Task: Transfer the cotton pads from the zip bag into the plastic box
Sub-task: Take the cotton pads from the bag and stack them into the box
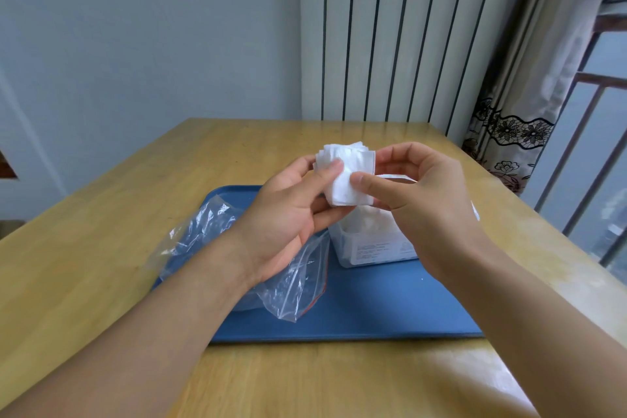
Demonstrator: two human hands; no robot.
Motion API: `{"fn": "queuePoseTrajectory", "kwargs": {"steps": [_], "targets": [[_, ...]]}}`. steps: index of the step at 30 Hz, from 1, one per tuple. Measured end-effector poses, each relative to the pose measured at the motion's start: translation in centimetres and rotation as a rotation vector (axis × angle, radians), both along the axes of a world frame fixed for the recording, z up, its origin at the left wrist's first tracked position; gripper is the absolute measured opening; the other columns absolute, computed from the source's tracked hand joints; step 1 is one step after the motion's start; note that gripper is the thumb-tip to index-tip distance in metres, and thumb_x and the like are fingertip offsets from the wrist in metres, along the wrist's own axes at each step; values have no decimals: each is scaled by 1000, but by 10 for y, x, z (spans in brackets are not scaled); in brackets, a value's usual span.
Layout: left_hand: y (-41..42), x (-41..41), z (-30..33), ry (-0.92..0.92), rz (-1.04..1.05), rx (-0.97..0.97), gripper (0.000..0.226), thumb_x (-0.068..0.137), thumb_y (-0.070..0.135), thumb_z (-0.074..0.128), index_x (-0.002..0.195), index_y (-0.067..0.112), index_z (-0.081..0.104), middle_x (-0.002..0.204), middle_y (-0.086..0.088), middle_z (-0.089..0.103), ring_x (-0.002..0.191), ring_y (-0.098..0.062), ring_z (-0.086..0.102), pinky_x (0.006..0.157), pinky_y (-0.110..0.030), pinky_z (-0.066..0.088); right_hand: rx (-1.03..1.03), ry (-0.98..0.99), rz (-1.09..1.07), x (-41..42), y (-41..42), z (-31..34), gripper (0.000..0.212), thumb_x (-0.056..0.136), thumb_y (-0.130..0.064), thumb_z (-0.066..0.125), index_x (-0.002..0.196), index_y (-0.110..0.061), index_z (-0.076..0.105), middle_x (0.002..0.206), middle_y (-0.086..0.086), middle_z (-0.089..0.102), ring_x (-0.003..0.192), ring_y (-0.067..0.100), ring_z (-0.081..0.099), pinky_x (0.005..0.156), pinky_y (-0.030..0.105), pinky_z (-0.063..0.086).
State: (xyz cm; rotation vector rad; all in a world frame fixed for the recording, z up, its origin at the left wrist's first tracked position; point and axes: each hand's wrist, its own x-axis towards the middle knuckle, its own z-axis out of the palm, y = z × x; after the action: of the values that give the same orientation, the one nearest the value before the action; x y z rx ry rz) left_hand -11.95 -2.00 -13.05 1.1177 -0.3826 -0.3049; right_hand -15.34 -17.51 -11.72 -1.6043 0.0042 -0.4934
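A: Tray point(356, 316) first, since everything sits on it or above it. Nearest you, on its left part, lies the zip bag point(288, 285), flat and crumpled, the red seal line showing along one edge. From here it looks emptied, though I cannot tell for sure through the creased film.

B: And the stack?

A: You hold the cotton pads point(349, 180) up in the air above the tray's middle, out of the bag and not yet in the box. Your left hand point(291, 210) grips the stack, thumb pressed on the front pad and fingers curled behind. Your right hand point(417, 200) pinches the other side, thumb on the face, fingers wrapped round the edge.

B: So what do I do well here?

A: Square the stack. The pads at the back are fanned out and stick up unevenly, so tap the edges together between both thumbs before you lower anything. Loose ones would probably catch on the rim.

B: Where is the box?

A: The plastic box point(369, 244) stands on the tray's far right part, just below and behind your hands, open on top, with some white pads seemingly inside already. Bring the stack straight down over the opening, keep both grips until the lower edge is past the rim, then ease your thumbs off.
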Motion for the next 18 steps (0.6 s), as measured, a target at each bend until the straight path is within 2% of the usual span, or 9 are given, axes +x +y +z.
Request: {"fn": "queuePoseTrajectory", "kwargs": {"steps": [4, 8, 12, 15, 18], "targets": [[-1, 0, -5, -76, 41, 99, 30, 102, 3, 49, 132, 4, 52, 123, -25, 69, 116, -31, 68, 98, -37, 56, -8, 26, 21, 0, 1, -1, 29, 72, -4, 88, 93, -11, 69, 89, 9, 77, 76, 17, 73, 63, 27, 58], [1, 0, -5, -95, 18, 148, 32, 103, 2, 47, 134, 6, 51, 124, -24, 68, 116, -33, 67, 98, -38, 56, 58, 120, 95, 0, -1, 1, 33, 73, -2, 87, 96, -12, 66, 84, 12, 74, 63, 16, 68, 55, 25, 53], [3, 5, -5, -19, -13, 67, 36, 104, 13, 44, 137, 0, 53, 133, -25, 63, 126, -38, 59, 102, -46, 53, 74, 111, 148, -1, -3, 5, 33, 71, 1, 86, 93, -12, 65, 82, 12, 71, 62, 16, 67, 53, 22, 52], [4, 7, -4, 25, -28, 35, 42, 107, 24, 38, 139, 0, 53, 135, -23, 63, 129, -38, 58, 104, -46, 51, 52, 75, 165, -2, -4, 8, 28, 73, 5, 84, 88, -10, 66, 77, 9, 68, 58, 13, 64, 51, 19, 49], [4, 6, -4, 25, -15, 43, 40, 108, 22, 37, 137, 2, 55, 133, -21, 65, 126, -36, 60, 103, -45, 52, 7, 62, 155, -1, -4, 8, 26, 74, 6, 83, 83, -13, 67, 76, 6, 65, 59, 12, 60, 53, 20, 49]]}}
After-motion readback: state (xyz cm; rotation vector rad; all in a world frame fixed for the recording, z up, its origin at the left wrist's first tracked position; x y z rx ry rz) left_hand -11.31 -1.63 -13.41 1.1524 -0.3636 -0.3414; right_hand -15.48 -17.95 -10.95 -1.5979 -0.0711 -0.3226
